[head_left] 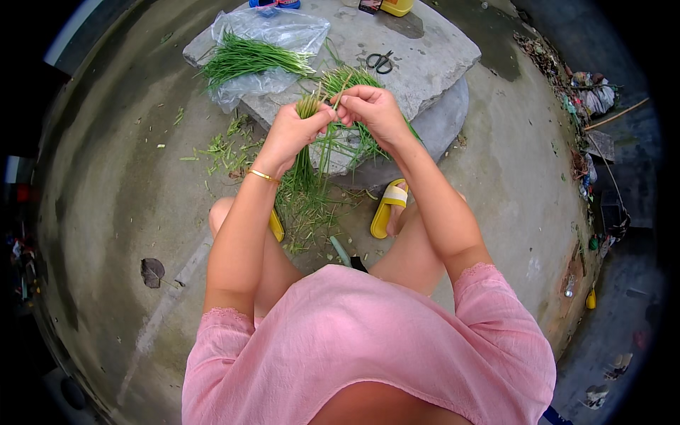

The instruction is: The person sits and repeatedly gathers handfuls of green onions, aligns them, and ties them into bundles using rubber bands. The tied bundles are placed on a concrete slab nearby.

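Note:
My left hand [291,130] grips a bunch of green chives [303,167], pale stem ends up and leaves hanging below the fist. Close beside it, my right hand [376,110] pinches a single thin stalk [344,87] between thumb and fingers. Behind and under the right hand, a loose heap of chives [353,78] lies on a rough concrete slab [435,58]. Farther left, a second, neater pile of chives [249,58] rests on a clear plastic bag [300,26]. Black-handled scissors [380,62] lie on the slab beyond the right hand.
Leaf trimmings [311,212] litter the ground between my feet, and more scraps [226,151] lie left of the slab. A yellow container [397,7] and a blue object [275,3] stand at the slab's far edge. A yellow slipper [381,218] is on my right foot.

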{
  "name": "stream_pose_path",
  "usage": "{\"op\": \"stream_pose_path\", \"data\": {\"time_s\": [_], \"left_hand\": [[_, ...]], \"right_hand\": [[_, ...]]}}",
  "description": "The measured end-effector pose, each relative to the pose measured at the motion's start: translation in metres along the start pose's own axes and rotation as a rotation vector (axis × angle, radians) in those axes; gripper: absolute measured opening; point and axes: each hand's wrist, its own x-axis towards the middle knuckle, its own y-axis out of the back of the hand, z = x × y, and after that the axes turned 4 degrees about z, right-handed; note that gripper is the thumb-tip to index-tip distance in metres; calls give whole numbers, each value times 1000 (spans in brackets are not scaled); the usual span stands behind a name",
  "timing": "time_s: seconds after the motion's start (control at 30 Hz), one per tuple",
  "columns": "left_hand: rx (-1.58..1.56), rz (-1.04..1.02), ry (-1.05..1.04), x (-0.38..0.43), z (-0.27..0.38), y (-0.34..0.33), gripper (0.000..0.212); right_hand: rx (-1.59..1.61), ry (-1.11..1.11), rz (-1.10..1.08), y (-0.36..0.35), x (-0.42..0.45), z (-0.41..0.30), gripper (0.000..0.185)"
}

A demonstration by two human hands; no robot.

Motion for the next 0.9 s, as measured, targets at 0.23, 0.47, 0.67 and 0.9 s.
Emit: {"op": "stream_pose_path", "data": {"time_s": [0.23, 0.47, 0.67, 0.9], "left_hand": [[-5, 0, 5, -1, 1, 1, 10], [18, 18, 3, -1, 2, -1, 10], [-10, 18, 10, 1, -1, -1, 7], [-33, -21, 8, 1, -1, 2, 13]], "right_hand": [[12, 24, -5, -1, 0, 1, 13], [-28, 40, 4, -1, -1, 0, 13], [-61, 59, 24, -1, -1, 1, 11], [-78, 60, 53, 0, -1, 1, 12]]}}
